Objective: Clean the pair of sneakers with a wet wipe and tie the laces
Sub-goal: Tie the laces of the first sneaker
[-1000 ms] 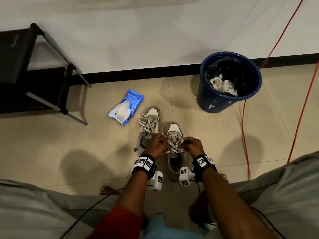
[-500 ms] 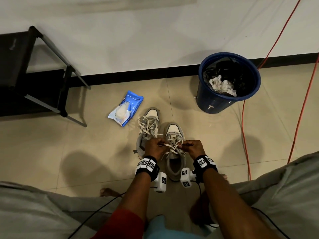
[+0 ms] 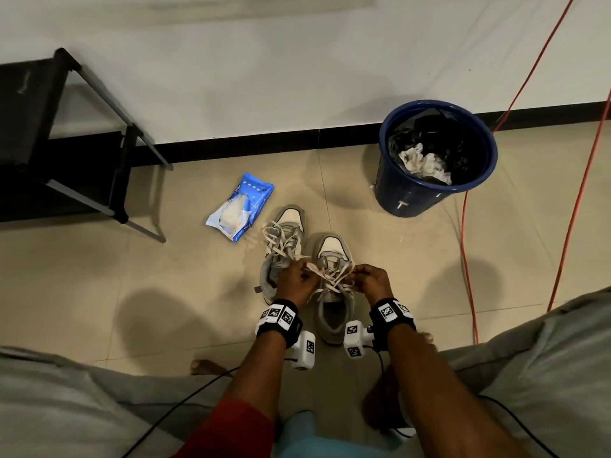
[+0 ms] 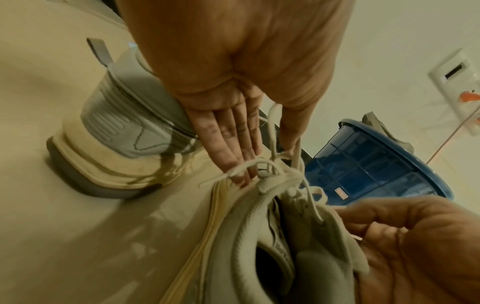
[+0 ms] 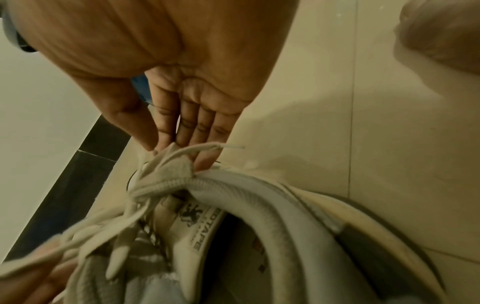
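Note:
Two grey and cream sneakers stand side by side on the tiled floor. The left sneaker [image 3: 291, 219] has loose, spread laces. Over the right sneaker [image 3: 330, 249] both hands work its cream laces [image 3: 330, 279]. My left hand [image 3: 299, 280] pinches a lace between thumb and fingers, seen close in the left wrist view [image 4: 267, 162]. My right hand [image 3: 372, 280] pinches another strand by the tongue [image 5: 171, 152]. A blue wet wipe pack [image 3: 239, 206] lies on the floor left of the sneakers.
A blue bin [image 3: 413, 196] with crumpled wipes [image 3: 425, 163] inside stands at the right by the wall. A black chair frame [image 3: 129, 173] is at the left. An orange cable [image 3: 575, 200] runs down the right side. Bare toes [image 3: 206, 366] rest near the sneakers.
Both hands have drawn slightly apart over the right sneaker, stretching the laces between them. The sneakers, pack and bin have stayed put.

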Demonstrator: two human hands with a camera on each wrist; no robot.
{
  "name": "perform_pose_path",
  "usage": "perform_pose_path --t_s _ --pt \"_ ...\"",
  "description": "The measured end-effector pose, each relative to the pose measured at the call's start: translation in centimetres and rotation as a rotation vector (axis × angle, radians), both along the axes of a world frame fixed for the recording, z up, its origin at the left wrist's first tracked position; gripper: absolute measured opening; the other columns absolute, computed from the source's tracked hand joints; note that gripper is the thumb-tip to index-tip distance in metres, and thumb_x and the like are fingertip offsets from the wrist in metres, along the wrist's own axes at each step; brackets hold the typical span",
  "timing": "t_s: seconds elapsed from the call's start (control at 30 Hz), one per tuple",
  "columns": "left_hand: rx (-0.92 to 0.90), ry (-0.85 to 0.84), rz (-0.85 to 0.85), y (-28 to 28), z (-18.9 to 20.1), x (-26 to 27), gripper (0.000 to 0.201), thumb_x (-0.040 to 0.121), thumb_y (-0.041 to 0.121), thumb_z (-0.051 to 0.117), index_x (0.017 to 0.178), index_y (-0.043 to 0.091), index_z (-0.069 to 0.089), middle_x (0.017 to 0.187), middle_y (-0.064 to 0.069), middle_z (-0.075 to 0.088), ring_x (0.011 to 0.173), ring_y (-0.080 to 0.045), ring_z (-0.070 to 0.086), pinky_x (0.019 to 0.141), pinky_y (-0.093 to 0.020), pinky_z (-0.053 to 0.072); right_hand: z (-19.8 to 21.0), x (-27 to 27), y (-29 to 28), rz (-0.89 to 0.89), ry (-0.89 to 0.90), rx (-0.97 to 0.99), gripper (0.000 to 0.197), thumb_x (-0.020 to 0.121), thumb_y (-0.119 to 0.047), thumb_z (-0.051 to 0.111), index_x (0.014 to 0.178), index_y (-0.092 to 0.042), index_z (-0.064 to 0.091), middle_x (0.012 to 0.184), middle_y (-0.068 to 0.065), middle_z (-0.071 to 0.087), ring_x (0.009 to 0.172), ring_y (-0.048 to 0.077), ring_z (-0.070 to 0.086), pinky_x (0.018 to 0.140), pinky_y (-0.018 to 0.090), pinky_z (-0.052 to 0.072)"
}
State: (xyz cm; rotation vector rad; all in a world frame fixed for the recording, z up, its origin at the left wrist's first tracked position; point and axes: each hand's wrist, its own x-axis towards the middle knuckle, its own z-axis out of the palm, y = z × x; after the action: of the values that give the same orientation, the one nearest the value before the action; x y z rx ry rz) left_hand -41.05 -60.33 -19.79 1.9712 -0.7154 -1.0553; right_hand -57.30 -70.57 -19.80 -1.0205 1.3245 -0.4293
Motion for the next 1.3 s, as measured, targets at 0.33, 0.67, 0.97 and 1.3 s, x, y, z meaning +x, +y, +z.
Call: perform_pose_path --t_s 0.33,0.67,0.97,1.3 --pt "0.061 -0.174 0.059 -0.2 0.7 -0.4 0.022 0.094 0.025 0.059 0.104 0.008 0.070 0.105 -0.014 0.072 0.099 -0.030 0.065 0.088 -0.038 0.050 -0.5 -0.1 -0.3 0.068 -0.002 -0.023 0.018 0.083 0.003 0.067 0.071 -0.009 0.062 0.063 0.006 0.069 0.064 0.024 0.067 0.063 0.036 0.058" --pt "0.048 -0.134 0.018 -0.2 0.7 -0.1 0.015 0.083 0.025 0.073 0.092 0.014 0.075 0.090 -0.005 0.076 0.086 -0.020 0.070 0.080 -0.031 0.054 0.2 -0.7 -0.4 -0.082 -0.216 0.226 0.016 0.086 0.009 0.047 0.088 0.007 0.063 0.065 0.008 0.071 0.067 0.027 0.065 0.058 0.026 0.056" --pt "0.057 -0.218 0.020 0.0 0.5 -0.6 0.016 0.089 0.024 0.070 0.097 0.011 0.074 0.097 -0.008 0.075 0.094 -0.024 0.067 0.083 -0.034 0.052 0.2 0.3 -0.4 0.087 -0.010 -0.109 0.009 0.077 0.006 0.071 0.073 -0.002 0.069 0.062 0.014 0.069 0.057 0.026 0.067 0.059 0.035 0.057" --pt "-0.008 -0.100 0.101 0.6 0.3 -0.7 0.005 0.087 0.022 0.072 0.092 0.020 0.073 0.088 0.000 0.074 0.087 -0.020 0.069 0.081 -0.032 0.055 0.2 0.6 0.4 0.025 -0.062 -0.014 0.013 0.074 0.010 0.071 0.082 0.001 0.070 0.064 0.006 0.071 0.062 0.021 0.067 0.060 0.030 0.056"
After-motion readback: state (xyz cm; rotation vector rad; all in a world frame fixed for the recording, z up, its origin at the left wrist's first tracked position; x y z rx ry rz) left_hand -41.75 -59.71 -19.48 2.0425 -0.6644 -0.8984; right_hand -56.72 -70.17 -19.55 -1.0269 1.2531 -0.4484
